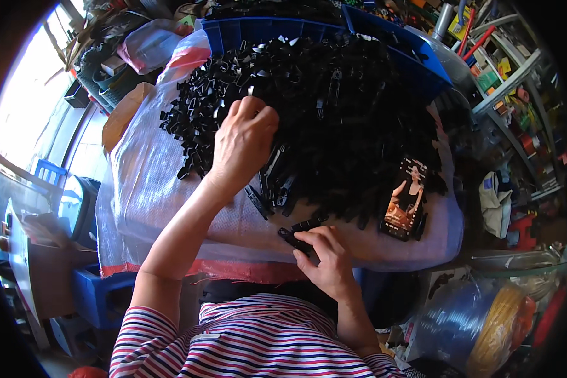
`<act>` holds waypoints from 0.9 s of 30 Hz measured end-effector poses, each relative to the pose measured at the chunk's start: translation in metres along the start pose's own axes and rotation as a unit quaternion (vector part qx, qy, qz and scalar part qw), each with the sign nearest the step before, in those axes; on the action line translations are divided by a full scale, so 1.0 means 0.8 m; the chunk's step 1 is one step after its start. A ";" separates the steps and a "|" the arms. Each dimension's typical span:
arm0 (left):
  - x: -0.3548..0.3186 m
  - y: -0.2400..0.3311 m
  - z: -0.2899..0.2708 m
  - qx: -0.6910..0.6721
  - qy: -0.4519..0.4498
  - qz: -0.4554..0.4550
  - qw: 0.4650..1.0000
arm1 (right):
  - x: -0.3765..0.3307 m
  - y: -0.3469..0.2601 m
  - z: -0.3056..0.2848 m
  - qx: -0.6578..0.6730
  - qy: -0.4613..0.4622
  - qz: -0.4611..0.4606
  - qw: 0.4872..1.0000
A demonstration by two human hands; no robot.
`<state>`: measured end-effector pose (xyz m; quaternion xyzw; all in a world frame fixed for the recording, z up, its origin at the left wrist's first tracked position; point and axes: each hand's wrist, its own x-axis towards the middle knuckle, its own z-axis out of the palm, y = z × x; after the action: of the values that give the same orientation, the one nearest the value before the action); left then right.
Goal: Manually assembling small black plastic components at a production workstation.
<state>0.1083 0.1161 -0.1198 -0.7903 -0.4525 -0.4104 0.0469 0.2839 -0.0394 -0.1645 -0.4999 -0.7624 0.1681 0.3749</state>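
A big heap of small black parts (195, 120) covers a white woven sack (151, 195). On the heap's left side the pieces are short and clip-like with shiny bits; the middle and right hold longer black strips (274, 173). My left hand (244, 142) reaches into the heap with curled fingers, and its fingertips are hidden behind the knuckles. Near the sack's front edge, my right hand (326, 258) pinches a narrow black plastic piece (290, 238) between thumb and fingers. Another black strip (312, 222) lies just beyond it.
A smartphone (404, 200) with a lit screen rests on the right of the heap. Blue plastic bins (274, 28) stand behind it. Crowded metal shelving (507, 82) is at the right, above wrapped spools (463, 321). A blue crate (104, 296) sits at lower left.
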 end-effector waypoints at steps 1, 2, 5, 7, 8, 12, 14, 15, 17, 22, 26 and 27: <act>-0.002 -0.002 -0.003 0.006 -0.001 0.005 1.000 | 0.000 0.000 -0.001 0.001 -0.001 -0.002 1.000; -0.005 -0.007 -0.004 0.026 -0.008 0.004 1.000 | 0.000 0.001 -0.001 0.000 -0.001 0.000 1.000; -0.015 -0.021 -0.012 0.058 -0.042 -0.026 0.997 | 0.000 0.001 0.000 -0.004 0.004 -0.008 1.000; -0.022 -0.032 -0.021 0.030 -0.043 -0.037 0.998 | -0.001 0.002 -0.001 -0.002 0.000 -0.005 1.000; -0.026 -0.035 -0.025 0.036 -0.043 -0.045 0.997 | 0.000 0.002 -0.001 -0.001 -0.001 -0.004 1.000; -0.041 -0.047 -0.039 0.027 -0.032 -0.091 0.995 | 0.001 0.000 0.002 -0.001 -0.002 -0.006 1.000; -0.044 -0.049 -0.046 -0.003 -0.004 -0.112 0.994 | 0.002 -0.002 0.000 -0.009 0.001 -0.012 1.000; -0.044 -0.046 -0.051 -0.008 0.001 -0.121 0.993 | 0.002 -0.002 -0.001 -0.004 -0.003 -0.018 1.000; -0.046 -0.045 -0.050 -0.025 0.025 -0.117 0.993 | 0.001 -0.002 0.000 -0.005 -0.002 -0.008 1.000; -0.040 -0.027 -0.052 -0.002 0.011 0.001 1.000 | 0.001 -0.002 0.001 -0.010 -0.009 -0.008 1.000; -0.041 -0.025 -0.041 0.079 -0.052 0.030 0.995 | 0.002 -0.004 0.003 -0.014 -0.008 -0.012 1.000; -0.044 -0.028 -0.043 0.088 -0.074 0.028 0.993 | 0.002 -0.004 0.003 -0.011 -0.009 -0.012 1.000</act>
<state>0.0620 0.0901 -0.1279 -0.8239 -0.4666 -0.3076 0.0942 0.2801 -0.0393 -0.1635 -0.4937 -0.7733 0.1593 0.3645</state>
